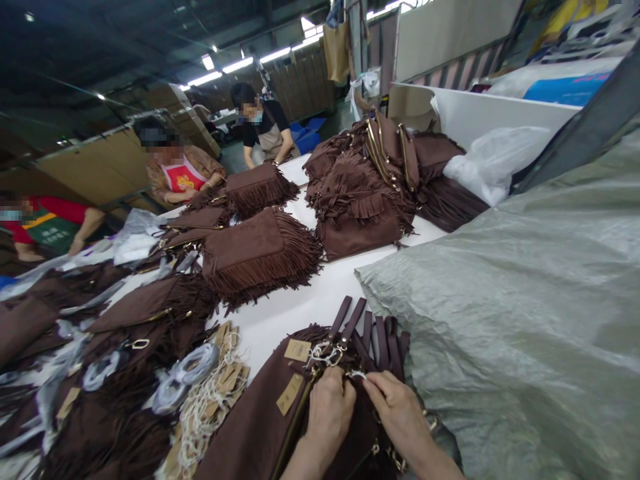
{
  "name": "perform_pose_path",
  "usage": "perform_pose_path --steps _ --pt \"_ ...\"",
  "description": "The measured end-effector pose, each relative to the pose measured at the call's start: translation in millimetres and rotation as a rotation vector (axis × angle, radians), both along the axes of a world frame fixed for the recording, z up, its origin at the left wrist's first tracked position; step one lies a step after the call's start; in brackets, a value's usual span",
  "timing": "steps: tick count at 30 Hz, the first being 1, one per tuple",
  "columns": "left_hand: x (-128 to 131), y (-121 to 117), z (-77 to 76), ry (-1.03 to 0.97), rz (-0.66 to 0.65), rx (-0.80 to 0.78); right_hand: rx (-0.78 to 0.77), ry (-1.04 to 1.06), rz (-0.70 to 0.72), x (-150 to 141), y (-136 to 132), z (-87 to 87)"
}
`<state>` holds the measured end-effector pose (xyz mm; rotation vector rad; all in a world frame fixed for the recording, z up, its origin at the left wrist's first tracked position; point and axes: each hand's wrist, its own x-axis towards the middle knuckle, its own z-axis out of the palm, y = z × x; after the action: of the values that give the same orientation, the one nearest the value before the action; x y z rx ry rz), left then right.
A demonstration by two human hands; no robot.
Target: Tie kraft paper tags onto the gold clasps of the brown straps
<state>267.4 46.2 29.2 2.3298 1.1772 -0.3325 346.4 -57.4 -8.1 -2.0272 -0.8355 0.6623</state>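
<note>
In front of me lies a dark brown fringed handbag (250, 427) with a gold zipper and metal strap clips. My left hand (331, 403) is closed at the bag's hardware near the zipper end; what its fingers grip is hidden. Pinched between the thumb and finger of my right hand (397, 407) is a white string (356, 375), close beside the left hand. Two kraft paper tags, an upper tag (297, 350) and a lower tag (289, 393), rest on the bag. Brown leather straps (383, 340) fan out beyond the hands.
Left of the bag lies a heap of strung tags (215, 393). More brown fringed bags (255, 250) are spread and piled (365, 220) across the white table (260, 320). A grey-green plastic sheet (510, 320) covers the right side. Several people (265, 130) work along the far side.
</note>
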Motion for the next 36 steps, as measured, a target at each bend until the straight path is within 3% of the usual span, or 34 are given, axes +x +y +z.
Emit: perform_pose_path --steps 6,16,25,36 --pt "0 3 -0.2 -0.035 0.04 -0.026 -0.23 -0.088 0.117 -3 9 13.6" --pt "-2 3 -1.3 -0.081 0.042 -0.044 -0.373 -0.113 0.114 -3 19 17.0" --pt "-4 4 -2.9 -0.089 0.046 -0.078 -0.289 -0.063 0.166 -2 18 15.0" --pt "5 11 10.2 -0.053 0.015 -0.133 -0.233 -0.012 0.228 1 20 7.9"
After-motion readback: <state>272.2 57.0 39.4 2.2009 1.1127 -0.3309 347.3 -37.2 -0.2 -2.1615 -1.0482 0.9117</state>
